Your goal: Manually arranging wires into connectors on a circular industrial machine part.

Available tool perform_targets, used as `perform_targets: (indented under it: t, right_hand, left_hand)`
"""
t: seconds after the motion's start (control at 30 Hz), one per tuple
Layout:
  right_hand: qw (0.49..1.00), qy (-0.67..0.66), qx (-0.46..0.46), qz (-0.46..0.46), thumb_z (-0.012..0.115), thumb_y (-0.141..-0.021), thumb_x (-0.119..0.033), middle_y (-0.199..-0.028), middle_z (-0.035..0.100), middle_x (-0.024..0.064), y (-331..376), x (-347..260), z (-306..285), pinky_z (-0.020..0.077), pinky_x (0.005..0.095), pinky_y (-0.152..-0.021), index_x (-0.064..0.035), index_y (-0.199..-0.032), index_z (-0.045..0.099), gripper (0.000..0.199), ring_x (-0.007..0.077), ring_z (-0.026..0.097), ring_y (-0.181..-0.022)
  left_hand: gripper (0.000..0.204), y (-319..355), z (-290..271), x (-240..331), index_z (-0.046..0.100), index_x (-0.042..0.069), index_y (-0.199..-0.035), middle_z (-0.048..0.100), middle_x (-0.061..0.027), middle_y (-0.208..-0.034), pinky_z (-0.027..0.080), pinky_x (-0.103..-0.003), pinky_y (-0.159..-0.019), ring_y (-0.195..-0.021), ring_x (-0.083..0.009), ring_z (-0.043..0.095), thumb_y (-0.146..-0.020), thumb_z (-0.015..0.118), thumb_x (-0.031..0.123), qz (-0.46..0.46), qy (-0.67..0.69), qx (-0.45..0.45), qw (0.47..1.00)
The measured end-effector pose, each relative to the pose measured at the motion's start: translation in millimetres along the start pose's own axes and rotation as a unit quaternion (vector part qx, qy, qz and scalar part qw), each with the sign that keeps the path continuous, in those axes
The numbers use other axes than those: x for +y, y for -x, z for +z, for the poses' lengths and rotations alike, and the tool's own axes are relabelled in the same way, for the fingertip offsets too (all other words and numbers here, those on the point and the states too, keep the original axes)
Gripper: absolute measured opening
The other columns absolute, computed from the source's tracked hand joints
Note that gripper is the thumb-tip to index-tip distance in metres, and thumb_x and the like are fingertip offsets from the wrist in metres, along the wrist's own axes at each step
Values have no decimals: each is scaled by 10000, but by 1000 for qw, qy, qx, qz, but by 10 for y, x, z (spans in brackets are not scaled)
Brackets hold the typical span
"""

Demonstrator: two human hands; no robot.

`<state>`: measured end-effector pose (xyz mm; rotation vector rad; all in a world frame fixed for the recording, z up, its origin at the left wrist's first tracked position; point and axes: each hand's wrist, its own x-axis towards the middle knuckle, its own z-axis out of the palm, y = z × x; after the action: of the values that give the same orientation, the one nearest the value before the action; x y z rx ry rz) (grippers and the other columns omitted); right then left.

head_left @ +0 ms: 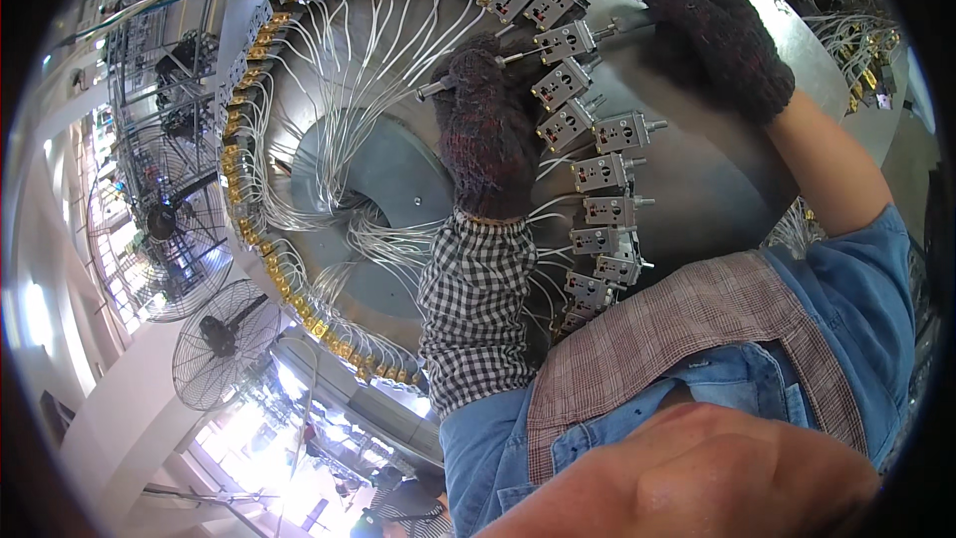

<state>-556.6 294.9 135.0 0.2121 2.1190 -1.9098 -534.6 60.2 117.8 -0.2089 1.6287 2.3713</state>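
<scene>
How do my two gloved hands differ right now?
The left hand lies inside the ring of grey switch units, over the white wires, and grips a thin metal tool; the right hand rests outside the ring on the bare metal disc. The left forearm has a checked sleeve; the right forearm is bare. Both wear dark knitted gloves.

Two caged floor fans (pixel 214 344), metal wire racks (pixel 159 70), bright floor below
</scene>
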Motion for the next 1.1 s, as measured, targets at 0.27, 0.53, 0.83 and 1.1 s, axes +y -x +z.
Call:
perform_targets:
  t: [0.27, 0.53, 0.83, 1.1]
  right_hand:
    - [985, 57, -11, -165, 641, -826, -153, -1078, 609, 134, 21, -33, 63, 520, 311, -754, -41, -1163, 542, 369, 238, 649, -868]
    - [988, -135, -22, 78, 566, -871, -128, -861, 623, 62, 50, -173, 1, 485, 268, -587, -42, -1221, 499, 367, 126, 587, -676]
    - [992, -101, -73, 10, 555, -876, -202, -830, 638, 45, 117, -40, -16, 452, 217, -581, -53, -1273, 488, 429, 97, 574, -654]
    - [866, 316, -29, -385, 575, -861, -177, -1082, 586, 75, 34, -52, 100, 473, 231, -633, -76, -1227, 546, 381, 103, 575, -701]
  left_hand:
    - [302, -7, 1, -4, 448, 54, -1208, 594, -136, -1085, 532, -283, -648, -910, -211, 631, -975, 392, 237, 10, 18, -14, 1000]
    - [318, 0, -38, -21, 454, 65, -1211, 589, -148, -1086, 538, -280, -655, -927, -221, 631, -985, 374, 274, -6, 81, 18, 997]
    - [387, 317, 38, 64, 408, 49, -1237, 545, -197, -1167, 496, -419, -879, -1047, -301, 581, -953, 459, 306, 54, 162, 29, 985]
    - [401, 497, 22, -5, 413, 51, -1225, 572, -206, -1135, 415, -442, -970, -1041, -319, 580, -928, 510, 303, 44, 102, 66, 992]
